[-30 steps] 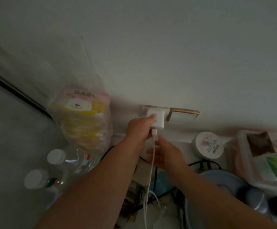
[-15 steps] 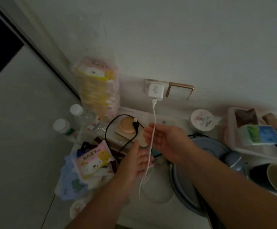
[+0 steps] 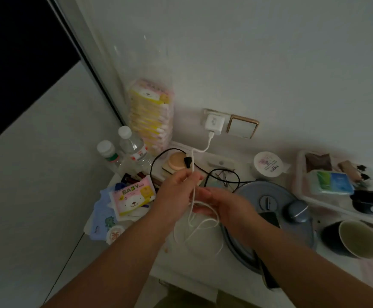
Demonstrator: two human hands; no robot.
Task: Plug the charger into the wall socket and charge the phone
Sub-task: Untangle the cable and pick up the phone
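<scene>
White charger (image 3: pixel 213 124) sits plugged in the wall socket (image 3: pixel 210 113), its cable (image 3: pixel 193 174) dropping over the cluttered table (image 3: pixel 203 263). Left hand (image 3: pixel 176 196) pinches the cable; right hand (image 3: pixel 223 204), fingers loosely curled, has cable loops across the palm. Phone (image 3: pixel 270 218) lies on the blue lid (image 3: pixel 270 192), right of the hands.

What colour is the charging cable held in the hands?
White, matching the charger; the cable shows in the head view.
</scene>
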